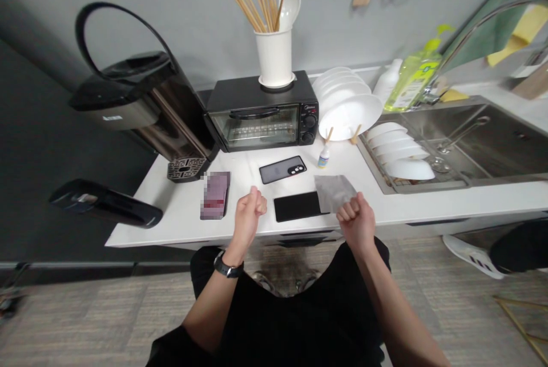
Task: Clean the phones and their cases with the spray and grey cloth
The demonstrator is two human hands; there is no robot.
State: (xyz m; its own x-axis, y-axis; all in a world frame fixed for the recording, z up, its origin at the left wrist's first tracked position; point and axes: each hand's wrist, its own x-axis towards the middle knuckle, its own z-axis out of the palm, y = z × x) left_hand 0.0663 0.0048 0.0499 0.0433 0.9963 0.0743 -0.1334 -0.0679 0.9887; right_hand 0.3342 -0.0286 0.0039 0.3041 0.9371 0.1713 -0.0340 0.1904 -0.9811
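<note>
My left hand (248,214) is closed in a fist above the front of the counter, with nothing showing in it. My right hand (357,221), also a fist, is by the lower right corner of a grey cloth (334,191) and covers a little of it; no cloth shows bunched in the fingers. The cloth overlaps the right end of a phone (296,207) lying with its dark screen up. Behind that phone lies a translucent phone case (276,170) with a black rim and camera rings. A small white spray bottle (324,157) stands behind the cloth.
Left of my hands lie a pixelated phone (216,196) and a dark flask-shaped object (107,204). A water dispenser (149,110), a toaster oven (265,119) and racked plates (349,110) line the back. At right is a sink (509,133) with bowls (406,156).
</note>
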